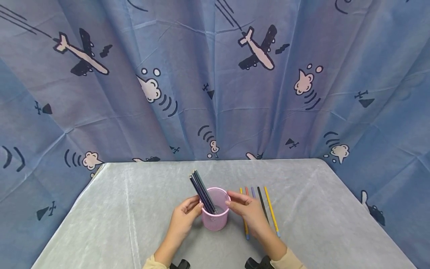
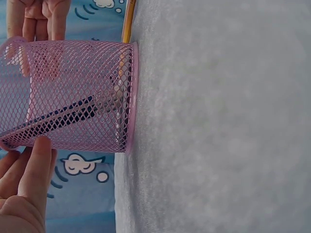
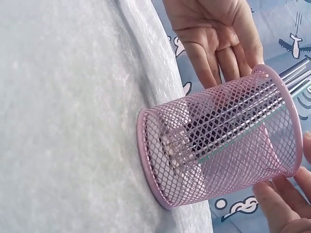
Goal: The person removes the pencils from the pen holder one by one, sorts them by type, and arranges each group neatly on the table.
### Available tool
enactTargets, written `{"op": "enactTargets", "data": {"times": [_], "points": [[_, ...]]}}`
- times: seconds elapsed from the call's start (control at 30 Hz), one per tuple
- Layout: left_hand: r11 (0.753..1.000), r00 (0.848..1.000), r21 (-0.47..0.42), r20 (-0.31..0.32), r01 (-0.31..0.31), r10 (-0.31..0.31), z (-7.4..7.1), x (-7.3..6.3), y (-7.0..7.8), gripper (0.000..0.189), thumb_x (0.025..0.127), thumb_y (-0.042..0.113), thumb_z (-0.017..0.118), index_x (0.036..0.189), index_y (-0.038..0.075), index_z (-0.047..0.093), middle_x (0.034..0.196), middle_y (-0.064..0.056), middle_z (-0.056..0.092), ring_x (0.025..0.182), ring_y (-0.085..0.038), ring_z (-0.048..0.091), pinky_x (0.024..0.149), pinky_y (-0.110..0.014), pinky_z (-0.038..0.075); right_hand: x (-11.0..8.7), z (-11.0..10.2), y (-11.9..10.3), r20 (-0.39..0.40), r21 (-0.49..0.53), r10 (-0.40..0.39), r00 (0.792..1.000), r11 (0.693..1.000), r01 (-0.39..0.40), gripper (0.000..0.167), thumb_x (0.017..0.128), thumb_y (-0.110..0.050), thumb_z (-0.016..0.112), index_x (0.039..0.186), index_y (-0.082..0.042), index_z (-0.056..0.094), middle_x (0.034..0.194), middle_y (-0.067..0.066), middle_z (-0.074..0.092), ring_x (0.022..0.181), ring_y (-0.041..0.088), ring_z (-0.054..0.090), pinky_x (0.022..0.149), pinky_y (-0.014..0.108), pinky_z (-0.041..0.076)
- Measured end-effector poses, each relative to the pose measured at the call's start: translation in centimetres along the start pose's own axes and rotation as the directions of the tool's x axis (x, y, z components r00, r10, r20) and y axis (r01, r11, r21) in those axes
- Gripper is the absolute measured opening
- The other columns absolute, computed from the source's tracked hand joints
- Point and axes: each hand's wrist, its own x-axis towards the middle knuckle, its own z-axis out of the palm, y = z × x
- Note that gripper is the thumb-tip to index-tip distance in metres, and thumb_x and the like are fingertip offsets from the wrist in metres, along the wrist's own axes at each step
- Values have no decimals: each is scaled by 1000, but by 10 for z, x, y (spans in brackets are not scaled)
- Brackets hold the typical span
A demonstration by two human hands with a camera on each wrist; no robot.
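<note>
A pink mesh pencil cup (image 1: pixel 215 222) stands upright on the table between both hands. Several dark pencils (image 1: pixel 201 189) lean left inside it, their upper ends above the rim and their lower ends showing through the mesh (image 3: pixel 218 126). My left hand (image 1: pixel 183 216) holds the cup's left side, thumb at the rim and fingers behind. On the opposite side my right hand (image 1: pixel 252 213) holds the rim between thumb and fingers. In the right wrist view only part of the right hand (image 3: pixel 286 204) shows, at the lower right edge.
Right of the cup, several coloured pencils lie on the grey cloth-covered table (image 1: pixel 100 220), among them a yellow one (image 1: pixel 271 211) and a black one (image 1: pixel 262 203); the right hand partly covers some. A blue curtain (image 1: pixel 188 82) with printed planes hangs behind the table's far edge.
</note>
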Motion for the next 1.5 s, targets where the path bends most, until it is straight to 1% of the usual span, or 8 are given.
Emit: {"op": "enactTargets", "data": {"times": [0.33, 0.7, 0.93, 1.07, 1.17, 1.27, 1.37, 1.5], "points": [[1000, 1000, -6, -12, -8, 7, 1, -1, 1, 43, 95, 7, 64, 130, -17, 53, 129, -33, 61, 108, -14, 68, 89, -21, 58, -1, -1, 2, 12, 28, 20, 1000, 999, -21, 40, 86, -7, 76, 123, 3, 67, 122, 18, 70, 105, 14, 68, 86, 21, 59], [1000, 1000, 9, -18, -7, 7, 1, 0, 1, 43, 95, 8, 65, 129, -16, 55, 126, -32, 63, 107, -17, 69, 89, -24, 59, -3, 1, 5, -7, 47, 29, 1000, 999, -28, 40, 86, -7, 76, 124, 2, 67, 123, 19, 70, 106, 17, 69, 85, 24, 60], [999, 1000, 38, -9, -12, 12, 1, 0, 0, 45, 96, 11, 65, 130, -17, 54, 128, -33, 61, 107, -12, 68, 89, -21, 58, -3, 1, 5, -5, 46, 36, 999, 998, -36, 40, 87, -9, 76, 125, 2, 67, 124, 19, 69, 108, 18, 69, 85, 25, 60], [998, 999, 52, -20, -33, 34, 1, 1, 2, 45, 96, 10, 64, 130, -17, 54, 128, -34, 61, 111, -20, 68, 89, -21, 58, -1, 1, 5, 9, 53, 31, 999, 998, -32, 42, 86, -9, 76, 126, 2, 66, 125, 20, 68, 107, 15, 69, 86, 24, 60], [997, 998, 62, -37, -40, 43, 3, 1, 3, 43, 95, 9, 66, 128, -15, 56, 126, -33, 63, 113, -29, 67, 90, -22, 58, -1, 0, 4, 9, 54, 24, 1000, 998, -25, 43, 87, -9, 76, 126, 3, 65, 126, 21, 68, 106, 14, 69, 86, 24, 60], [993, 997, 107, -52, -51, 57, 5, 2, 5, 43, 93, 11, 69, 128, -12, 59, 126, -29, 65, 117, -34, 65, 97, -28, 56, -2, -1, 4, -11, 54, 28, 1000, 998, -27, 42, 87, -8, 75, 126, 3, 66, 125, 21, 68, 105, 14, 69, 85, 24, 60], [987, 994, 145, -79, -64, 76, 5, 1, 8, 46, 91, 14, 72, 128, -8, 60, 126, -25, 66, 120, -35, 64, 106, -37, 50, -3, -1, 4, -27, 57, 36, 999, 998, -34, 41, 87, -7, 75, 125, 3, 66, 125, 20, 68, 105, 15, 70, 85, 24, 60], [987, 984, 146, -151, -72, 94, 4, -2, 13, 46, 88, 13, 76, 127, -6, 61, 123, -21, 69, 119, -34, 65, 107, -42, 49, -2, 2, 3, -2, 51, 45, 999, 998, -45, 41, 87, -8, 75, 126, 2, 66, 126, 19, 68, 106, 14, 69, 85, 24, 60]]}}
